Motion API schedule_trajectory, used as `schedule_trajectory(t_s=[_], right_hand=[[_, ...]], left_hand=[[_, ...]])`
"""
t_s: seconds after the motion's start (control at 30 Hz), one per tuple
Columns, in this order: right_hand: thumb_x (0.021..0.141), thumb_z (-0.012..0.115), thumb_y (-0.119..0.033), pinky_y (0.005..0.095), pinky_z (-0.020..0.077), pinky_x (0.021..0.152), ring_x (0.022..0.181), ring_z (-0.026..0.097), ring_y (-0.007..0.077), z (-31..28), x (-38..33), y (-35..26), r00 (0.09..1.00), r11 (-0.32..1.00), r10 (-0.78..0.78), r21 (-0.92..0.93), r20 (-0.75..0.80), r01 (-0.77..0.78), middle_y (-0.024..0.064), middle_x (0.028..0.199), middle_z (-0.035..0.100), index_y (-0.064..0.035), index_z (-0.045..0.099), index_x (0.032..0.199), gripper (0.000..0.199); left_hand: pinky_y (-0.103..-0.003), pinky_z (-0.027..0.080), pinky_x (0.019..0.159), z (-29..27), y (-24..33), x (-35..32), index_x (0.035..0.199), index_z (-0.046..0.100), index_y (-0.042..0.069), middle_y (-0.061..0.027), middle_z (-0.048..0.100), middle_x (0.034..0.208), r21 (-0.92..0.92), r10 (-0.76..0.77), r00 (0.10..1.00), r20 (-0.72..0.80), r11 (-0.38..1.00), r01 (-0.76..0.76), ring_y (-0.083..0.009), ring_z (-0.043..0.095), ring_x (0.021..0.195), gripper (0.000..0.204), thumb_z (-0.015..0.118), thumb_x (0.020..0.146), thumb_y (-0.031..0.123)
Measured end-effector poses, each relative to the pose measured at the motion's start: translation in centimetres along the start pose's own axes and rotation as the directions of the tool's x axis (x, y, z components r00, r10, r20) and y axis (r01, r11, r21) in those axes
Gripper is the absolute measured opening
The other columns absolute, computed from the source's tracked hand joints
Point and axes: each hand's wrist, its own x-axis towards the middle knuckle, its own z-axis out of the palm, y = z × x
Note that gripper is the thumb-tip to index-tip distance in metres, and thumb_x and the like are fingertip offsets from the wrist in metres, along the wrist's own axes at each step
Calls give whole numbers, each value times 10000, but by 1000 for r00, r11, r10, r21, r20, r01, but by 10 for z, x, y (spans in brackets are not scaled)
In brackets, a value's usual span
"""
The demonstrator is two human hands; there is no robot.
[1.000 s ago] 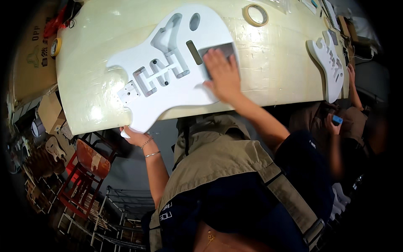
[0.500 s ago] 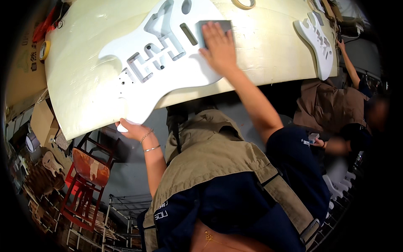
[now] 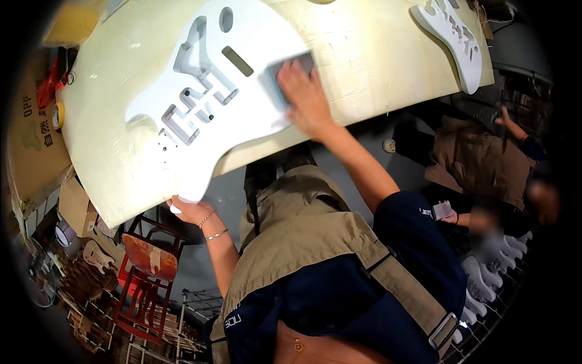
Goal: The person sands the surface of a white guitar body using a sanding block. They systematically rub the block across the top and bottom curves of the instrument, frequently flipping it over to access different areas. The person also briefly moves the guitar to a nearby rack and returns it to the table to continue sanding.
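Note:
A white electric guitar body (image 3: 248, 112) with routed cavities lies flat on the pale, covered worktable (image 3: 364, 54). My left hand (image 3: 193, 210) is closed round the tip of its near horn, at the table's front edge. Fingers of my right hand (image 3: 305, 100) press down on a grey sanding block (image 3: 306, 62), gripping it against the body's right side. The block's underside and part of its top are hidden, and the hand is slightly blurred.
Another white guitar body (image 3: 451, 39) lies at the table's right end. A co-worker's hand (image 3: 447, 212) holds a small pale block at the right. A red chair (image 3: 148, 258) stands lower left, near a cardboard box (image 3: 76, 209). White bodies (image 3: 479, 276) stand on a rack, lower right.
The whole view has shifted. Over the guitar body, my right hand and the sanding block have slid toward the near right edge. My left hand keeps its hold on the horn.

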Motion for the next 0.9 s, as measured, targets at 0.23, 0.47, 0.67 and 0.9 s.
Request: schedule_trajectory(t_s=[0.23, 0.47, 0.67, 0.9], right_hand=[[876, 492, -377, 488, 101, 1144, 1413, 214, 248, -12, 17, 46, 993, 991, -113, 69, 25, 111, 44, 1522, 272, -144, 298, 1459, 658], [921, 278, -587, 501, 101, 1140, 1414, 218, 285, -8, -31, 10, 901, 947, -309, 16, 305, 320, 82, 1523, 266, -115, 298, 1462, 718], [802, 642, -251, 489, 90, 1143, 1425, 181, 247, 7, 24, -23, 994, 973, 82, -223, 67, -65, 87, 1539, 221, -81, 242, 1471, 797], [781, 648, -367, 482, 147, 1131, 1395, 265, 241, 57, 2, -185, 887, 938, -339, 183, 315, 293, 94, 1492, 324, -74, 319, 1437, 790]], left_hand=[[-368, 486, 897, 6, 1, -2, 1187, 482, -78, -168, 553, 1220, 30, -57, 998, -3, 998, 57, -283, 581, 1063, 416, 528, 910, 229], [-368, 467, 916, 4, 7, -7, 1240, 461, -78, -157, 551, 1215, -25, -24, 1000, 11, 999, 24, -273, 567, 1075, 413, 499, 917, 177], [-347, 467, 897, 18, 15, -13, 1306, 370, -60, -162, 519, 1196, -124, -48, 999, 5, 991, 49, -240, 552, 1042, 425, 465, 925, 103], [-338, 494, 841, 9, 12, -10, 1256, 412, -29, -133, 554, 1122, -124, -35, 999, 29, 992, 38, -219, 579, 995, 371, 483, 927, 129]])
